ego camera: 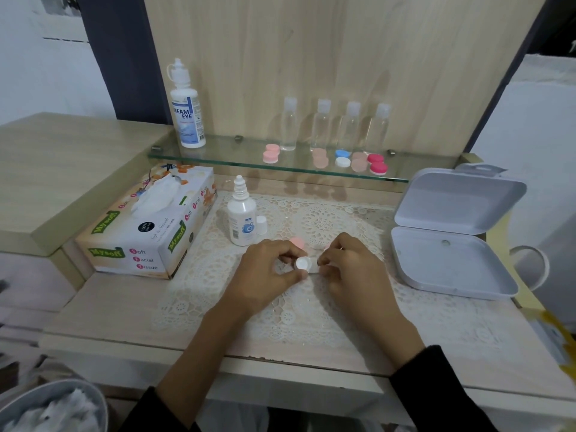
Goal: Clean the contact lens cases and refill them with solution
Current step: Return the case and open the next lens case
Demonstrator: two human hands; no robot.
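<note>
A white contact lens case (304,264) lies on the lace mat between my hands. My left hand (268,275) pinches its left well between thumb and fingers. My right hand (349,269) holds its right end, and the fingers hide that part. A loose pink cap (297,242) lies just behind my left hand. The small solution bottle (241,218) stands uncapped to the left, its white cap (261,224) beside it.
A tissue box (146,232) sits at the left and an open white box (452,235) at the right. On the glass shelf (218,159) stand a large solution bottle (187,110), several clear bottles (288,124) and several coloured lens cases (270,153). A bin with tissues (50,410) is at bottom left.
</note>
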